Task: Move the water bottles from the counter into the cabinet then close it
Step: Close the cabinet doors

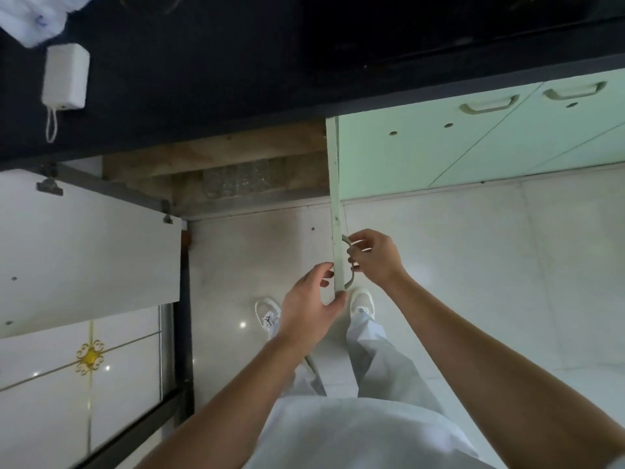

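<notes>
Apparently the bottles [236, 179] were already inside the cabinet [216, 157], below the counter's [203, 79] front edge, though blurred. The door [336, 198] stood open, its edge toward the person. The right hand [375, 258] curled round the handle [350, 280]; the left hand [309, 299] pinched the door's free end. The door seemed stiff and light, so the handle should swing it easily.

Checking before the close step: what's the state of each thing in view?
door: open, seen edge-on
handle: gripped by right hand
left hand: holds the door's near edge
bottles: inside the cabinet
white door: swung open
green doors: closed
</notes>
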{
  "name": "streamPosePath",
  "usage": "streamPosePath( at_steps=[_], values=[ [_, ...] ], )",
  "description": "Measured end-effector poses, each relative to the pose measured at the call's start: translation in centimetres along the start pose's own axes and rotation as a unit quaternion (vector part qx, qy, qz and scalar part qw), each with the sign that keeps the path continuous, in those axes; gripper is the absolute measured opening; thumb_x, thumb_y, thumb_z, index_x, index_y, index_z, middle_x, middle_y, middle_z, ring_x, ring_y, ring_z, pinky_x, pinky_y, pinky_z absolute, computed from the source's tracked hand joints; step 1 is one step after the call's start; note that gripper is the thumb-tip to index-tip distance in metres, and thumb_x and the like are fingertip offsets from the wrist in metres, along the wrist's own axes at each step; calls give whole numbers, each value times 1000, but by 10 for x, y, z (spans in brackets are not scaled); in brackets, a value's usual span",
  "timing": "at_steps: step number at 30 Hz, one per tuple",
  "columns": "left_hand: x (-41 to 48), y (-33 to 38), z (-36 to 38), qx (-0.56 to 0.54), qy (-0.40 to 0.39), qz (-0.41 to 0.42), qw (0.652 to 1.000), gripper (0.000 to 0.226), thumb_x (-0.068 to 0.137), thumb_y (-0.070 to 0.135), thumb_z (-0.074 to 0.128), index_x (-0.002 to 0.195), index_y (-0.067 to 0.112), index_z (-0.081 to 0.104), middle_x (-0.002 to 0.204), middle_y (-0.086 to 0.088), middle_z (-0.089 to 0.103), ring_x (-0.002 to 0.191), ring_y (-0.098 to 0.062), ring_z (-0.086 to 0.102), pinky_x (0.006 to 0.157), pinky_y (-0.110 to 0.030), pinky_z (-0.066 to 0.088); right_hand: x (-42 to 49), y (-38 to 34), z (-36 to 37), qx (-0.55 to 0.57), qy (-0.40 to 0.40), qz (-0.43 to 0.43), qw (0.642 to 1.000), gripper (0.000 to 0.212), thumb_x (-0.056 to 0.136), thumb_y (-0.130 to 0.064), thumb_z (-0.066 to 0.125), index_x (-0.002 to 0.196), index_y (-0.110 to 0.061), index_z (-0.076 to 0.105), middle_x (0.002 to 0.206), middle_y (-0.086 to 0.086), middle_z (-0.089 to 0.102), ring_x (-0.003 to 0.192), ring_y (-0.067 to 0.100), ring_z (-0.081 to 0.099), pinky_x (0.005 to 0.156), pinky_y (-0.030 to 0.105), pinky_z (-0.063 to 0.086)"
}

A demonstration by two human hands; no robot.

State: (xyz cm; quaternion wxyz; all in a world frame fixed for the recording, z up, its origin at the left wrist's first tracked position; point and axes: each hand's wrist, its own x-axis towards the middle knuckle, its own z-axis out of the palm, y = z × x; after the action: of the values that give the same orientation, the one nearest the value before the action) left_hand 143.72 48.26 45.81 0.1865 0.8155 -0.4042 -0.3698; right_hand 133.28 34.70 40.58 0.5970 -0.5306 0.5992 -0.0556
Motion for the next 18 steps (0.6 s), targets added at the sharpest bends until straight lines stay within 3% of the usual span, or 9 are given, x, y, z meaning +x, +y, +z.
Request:
streamPosePath(
  at_steps=[3,8,14,18],
  values=[
    [-3,-29,-15,-54,28,-19,998,36,86,29,73,121,29,64,108,20,69,96,1,64,84,-31,56,0,-11,28,36,-13,20,999,16,86,0,62,96,-12,67,88,13,70,72,26,72,66,42,64],
    [0,-80,-58,-94,103,-38,989,19,89,18,73,107,22,74,98,17,73,88,1,68,76,-32,60,3,-35,84,90,-35,47,994,14,88,4,62,102,0,63,91,17,70,71,25,73,65,37,64],
    [36,-134,-122,-126,151,-53,979,13,90,21,72,103,21,75,93,15,72,88,-4,67,76,-38,60,15,-74,150,178,-55,91,978,17,93,-1,62,108,8,63,102,24,72,82,26,74,70,36,64],
    [68,-156,-161,-124,163,-43,978,11,88,26,74,97,21,75,90,16,72,86,-1,65,75,-31,57,28,-101,183,202,-45,98,973,16,95,-1,59,108,5,65,106,22,72,94,32,74,76,40,63]
  ],
)
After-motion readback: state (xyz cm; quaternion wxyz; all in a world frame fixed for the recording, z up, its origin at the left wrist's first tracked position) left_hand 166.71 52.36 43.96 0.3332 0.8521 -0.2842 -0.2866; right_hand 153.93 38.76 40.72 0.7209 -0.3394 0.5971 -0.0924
